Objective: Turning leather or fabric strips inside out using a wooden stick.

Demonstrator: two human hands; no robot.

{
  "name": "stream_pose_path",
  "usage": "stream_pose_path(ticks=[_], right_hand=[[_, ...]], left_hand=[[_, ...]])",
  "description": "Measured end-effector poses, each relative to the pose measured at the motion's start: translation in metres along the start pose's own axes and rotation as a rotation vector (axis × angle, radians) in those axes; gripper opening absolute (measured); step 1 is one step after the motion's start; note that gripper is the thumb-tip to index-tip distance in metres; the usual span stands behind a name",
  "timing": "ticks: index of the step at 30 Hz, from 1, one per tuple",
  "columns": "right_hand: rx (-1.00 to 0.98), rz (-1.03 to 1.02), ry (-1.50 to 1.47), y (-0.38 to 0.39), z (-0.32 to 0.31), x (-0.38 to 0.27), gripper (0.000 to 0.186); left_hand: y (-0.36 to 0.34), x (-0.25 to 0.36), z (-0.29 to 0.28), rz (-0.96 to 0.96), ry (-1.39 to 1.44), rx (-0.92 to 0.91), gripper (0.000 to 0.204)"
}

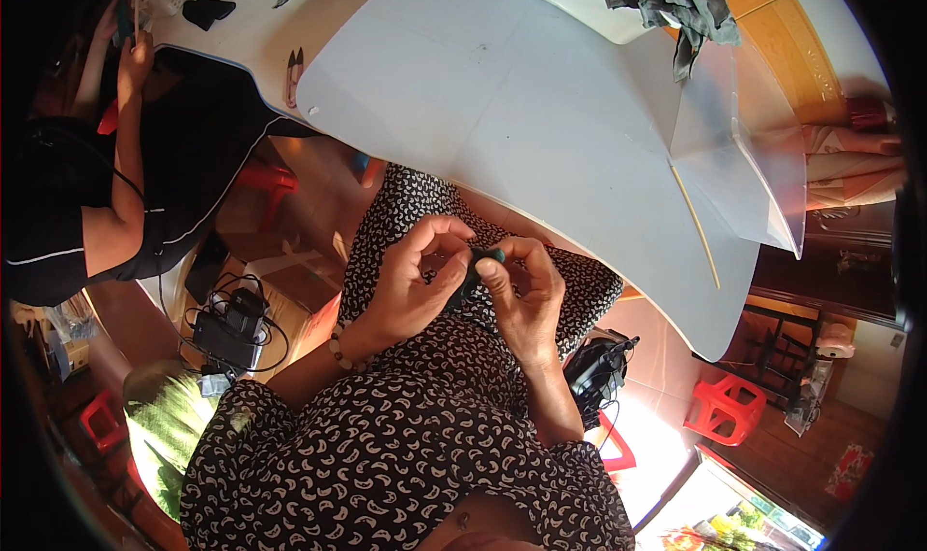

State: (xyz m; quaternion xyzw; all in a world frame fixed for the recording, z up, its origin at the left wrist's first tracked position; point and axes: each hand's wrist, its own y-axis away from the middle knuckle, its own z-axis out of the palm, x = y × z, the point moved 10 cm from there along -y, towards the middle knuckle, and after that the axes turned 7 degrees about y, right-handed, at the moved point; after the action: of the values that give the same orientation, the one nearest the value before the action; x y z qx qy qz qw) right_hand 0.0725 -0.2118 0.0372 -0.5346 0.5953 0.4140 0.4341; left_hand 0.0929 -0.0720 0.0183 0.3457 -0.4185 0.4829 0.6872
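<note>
Two hands meet near the middle of the frame over a small dark green piece (467,282), probably cloth. It is held above the lap (483,310), short of the table (463,97), perhaps because something so small is easier to see and turn close to the body. The right hand (526,305) pinches it, thumb laid on top and index finger curled behind, a grip that seems meant to steady it. The left hand (415,281) has its fingers bent and its thumb tip close against the piece; whether they grip it or only touch it, I cannot tell.

The snips (294,78), upper left of centre, lie near the table's edge, likely left there for easy reach. A thin stick (695,225) lies at right of centre, beside a clear sheet (763,155) that may serve as a guard. Grey scraps (666,5) hang over the white tub (570,0) at the top, apparently gathered out of the way.

As for position, the piece sits between the two hands: right of the left thumb, left of the right hand's knuckles, partly hidden by the right thumb, with the table's edge above it in the frame.
</note>
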Motion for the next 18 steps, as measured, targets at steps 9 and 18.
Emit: stream_pose_path(ticks=[9,18], right_hand=[[0.141,0.132,-0.416,-0.005,-0.013,0.012,0.018],[0.263,0.074,-0.621,0.000,-0.019,0.022,0.014]], left_hand=[[-0.009,-0.022,0.013,-0.154,0.599,0.125,0.024],[-0.015,-0.023,0.014,-0.108,0.375,0.113,0.022]])
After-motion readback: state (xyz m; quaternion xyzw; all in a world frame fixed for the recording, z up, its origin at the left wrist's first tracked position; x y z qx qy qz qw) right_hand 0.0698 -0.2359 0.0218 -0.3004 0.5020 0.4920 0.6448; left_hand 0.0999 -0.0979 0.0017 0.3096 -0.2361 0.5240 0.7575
